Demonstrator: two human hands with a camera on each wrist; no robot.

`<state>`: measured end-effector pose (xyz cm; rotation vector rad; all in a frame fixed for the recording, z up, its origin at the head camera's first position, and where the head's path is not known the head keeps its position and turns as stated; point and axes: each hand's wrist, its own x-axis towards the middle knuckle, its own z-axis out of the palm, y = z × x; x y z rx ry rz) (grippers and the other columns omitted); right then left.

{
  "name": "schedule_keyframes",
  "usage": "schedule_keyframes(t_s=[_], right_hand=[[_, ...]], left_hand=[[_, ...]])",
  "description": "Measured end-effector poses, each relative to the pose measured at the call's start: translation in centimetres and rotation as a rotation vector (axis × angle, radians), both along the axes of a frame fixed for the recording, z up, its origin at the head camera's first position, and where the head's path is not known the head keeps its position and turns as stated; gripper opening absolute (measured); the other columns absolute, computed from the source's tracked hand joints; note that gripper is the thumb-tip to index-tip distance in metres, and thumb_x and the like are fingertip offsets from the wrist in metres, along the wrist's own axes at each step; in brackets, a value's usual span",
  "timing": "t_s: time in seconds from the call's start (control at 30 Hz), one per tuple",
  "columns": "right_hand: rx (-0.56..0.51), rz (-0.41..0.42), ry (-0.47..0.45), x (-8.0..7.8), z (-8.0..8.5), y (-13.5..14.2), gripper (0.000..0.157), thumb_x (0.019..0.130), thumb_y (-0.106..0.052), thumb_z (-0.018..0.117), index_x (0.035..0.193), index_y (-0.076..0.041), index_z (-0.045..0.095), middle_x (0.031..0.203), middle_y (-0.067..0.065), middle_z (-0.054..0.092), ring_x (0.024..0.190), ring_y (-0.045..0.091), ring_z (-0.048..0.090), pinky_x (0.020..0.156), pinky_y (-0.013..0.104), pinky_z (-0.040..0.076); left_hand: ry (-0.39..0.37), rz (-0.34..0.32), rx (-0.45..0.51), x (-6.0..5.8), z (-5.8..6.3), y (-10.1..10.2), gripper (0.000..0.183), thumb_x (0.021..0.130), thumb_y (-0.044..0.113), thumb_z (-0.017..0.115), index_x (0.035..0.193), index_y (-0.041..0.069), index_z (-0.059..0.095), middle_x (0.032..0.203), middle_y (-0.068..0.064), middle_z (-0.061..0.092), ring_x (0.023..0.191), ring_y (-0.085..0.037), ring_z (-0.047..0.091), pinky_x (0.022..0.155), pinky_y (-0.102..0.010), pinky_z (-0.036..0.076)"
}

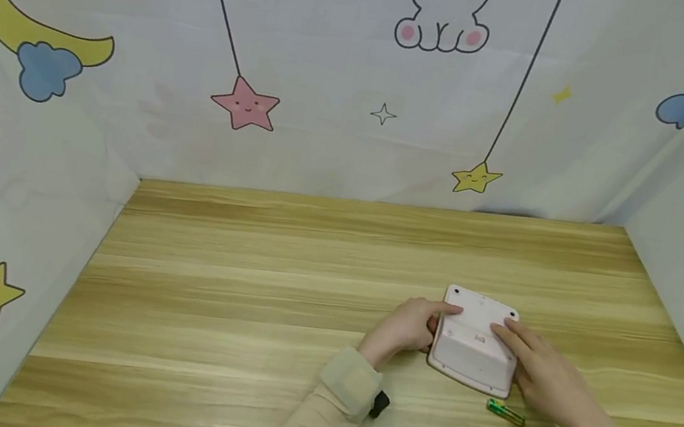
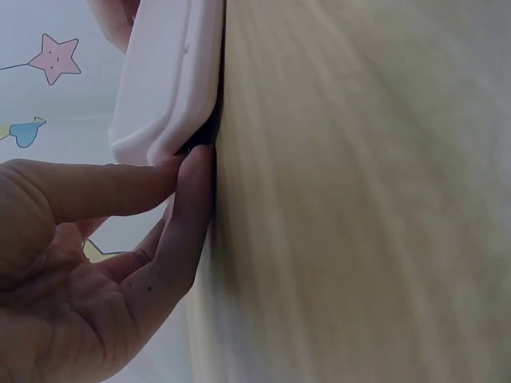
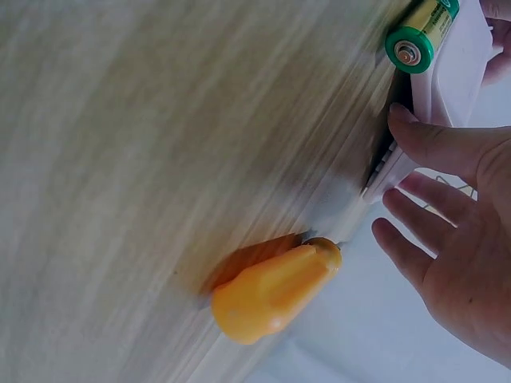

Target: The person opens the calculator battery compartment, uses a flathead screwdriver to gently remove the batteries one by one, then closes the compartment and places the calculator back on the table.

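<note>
A pale pink calculator [image 1: 473,355] lies face down on the table, its screwed underside up; a few keys show along its edge in the right wrist view. My left hand [image 1: 408,324] pinches its left edge, index finger on top; in the left wrist view the fingertips [image 2: 196,163] meet at its corner. On the other side my right hand [image 1: 550,376] holds the right edge, with two fingers on the underside and the thumb [image 3: 439,148] against the rim. A green and gold battery [image 1: 506,412] lies just in front of the calculator.
An orange, rounded, handle-like object [image 3: 275,294] lies on the table by my right hand; the head view does not show it. The wood-grain table [image 1: 228,315] is bordered by pale cloth walls [image 1: 324,157] printed with stars and moons.
</note>
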<state>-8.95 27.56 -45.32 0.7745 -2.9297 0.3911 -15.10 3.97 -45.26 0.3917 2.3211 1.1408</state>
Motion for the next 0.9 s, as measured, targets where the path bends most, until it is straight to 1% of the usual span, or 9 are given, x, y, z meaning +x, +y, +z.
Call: schedule_keyframes(t_s=[0.27,0.37,0.47,0.63,0.7,0.77,0.83,0.9], right_hand=[[-0.001,0.019,0.007,0.0,0.0,0.3,0.052,0.083,0.001,0.064,0.134,-0.005,0.053,0.134,0.025,0.053,0.111,0.046,0.059,0.08,0.055,0.052],[0.001,0.011,-0.01,0.0,0.1,0.3,0.052,0.084,0.001,0.063,0.134,-0.004,0.052,0.135,0.025,0.052,0.112,0.046,0.058,0.08,0.055,0.051],[-0.001,-0.007,-0.033,0.1,0.2,0.4,0.052,0.085,0.001,0.061,0.135,-0.003,0.052,0.136,0.025,0.051,0.114,0.046,0.057,0.084,0.056,0.05],[-0.025,-0.042,-0.068,0.6,0.4,0.5,0.051,0.088,0.0,0.06,0.138,-0.005,0.049,0.138,0.023,0.05,0.115,0.046,0.056,0.085,0.057,0.049],[-0.038,-0.058,-0.072,0.8,0.5,0.5,0.051,0.089,-0.001,0.059,0.139,-0.007,0.048,0.139,0.022,0.05,0.115,0.045,0.056,0.085,0.057,0.049],[-0.046,-0.068,-0.07,1.1,0.5,0.5,0.052,0.089,-0.001,0.06,0.139,-0.008,0.048,0.139,0.022,0.05,0.116,0.046,0.056,0.086,0.059,0.048],[-0.058,-0.071,-0.062,1.2,0.5,0.6,0.052,0.088,-0.001,0.061,0.138,-0.007,0.049,0.138,0.023,0.051,0.116,0.047,0.055,0.087,0.06,0.047],[-0.071,-0.069,-0.047,1.3,0.4,0.6,0.051,0.087,0.0,0.062,0.137,-0.006,0.05,0.137,0.024,0.052,0.115,0.047,0.055,0.088,0.061,0.046]], left_hand=[[-0.005,-0.007,0.016,-0.1,-0.1,-0.1,0.067,0.081,-0.015,0.059,0.135,0.026,0.057,0.059,-0.001,0.043,0.048,-0.009,0.04,0.045,-0.017,0.039],[-0.002,-0.015,0.011,-0.1,0.0,-0.2,0.067,0.082,-0.014,0.059,0.135,0.026,0.057,0.06,-0.001,0.043,0.049,-0.009,0.04,0.045,-0.017,0.039],[0.023,-0.034,-0.003,-0.1,0.1,-0.2,0.068,0.081,-0.015,0.058,0.136,0.026,0.056,0.06,0.0,0.043,0.049,-0.009,0.039,0.045,-0.017,0.037],[0.09,-0.063,-0.027,-0.2,0.4,-0.3,0.069,0.08,-0.015,0.056,0.136,0.025,0.056,0.063,0.0,0.039,0.052,-0.01,0.03,0.046,-0.019,0.027],[0.108,-0.068,-0.031,-0.2,0.5,-0.3,0.067,0.081,-0.014,0.055,0.135,0.025,0.056,0.064,0.0,0.037,0.054,-0.01,0.028,0.047,-0.019,0.025],[0.121,-0.07,-0.034,-0.2,0.5,-0.4,0.066,0.082,-0.013,0.055,0.135,0.025,0.056,0.065,0.0,0.037,0.055,-0.01,0.028,0.048,-0.019,0.025],[0.137,-0.068,-0.037,-0.2,0.5,-0.4,0.064,0.082,-0.011,0.056,0.135,0.025,0.057,0.067,-0.001,0.042,0.057,-0.01,0.031,0.049,-0.019,0.027],[0.164,-0.064,-0.055,-0.1,0.5,-0.4,0.063,0.082,-0.01,0.058,0.134,0.026,0.057,0.075,-0.003,0.049,0.061,-0.01,0.035,0.052,-0.017,0.03]])
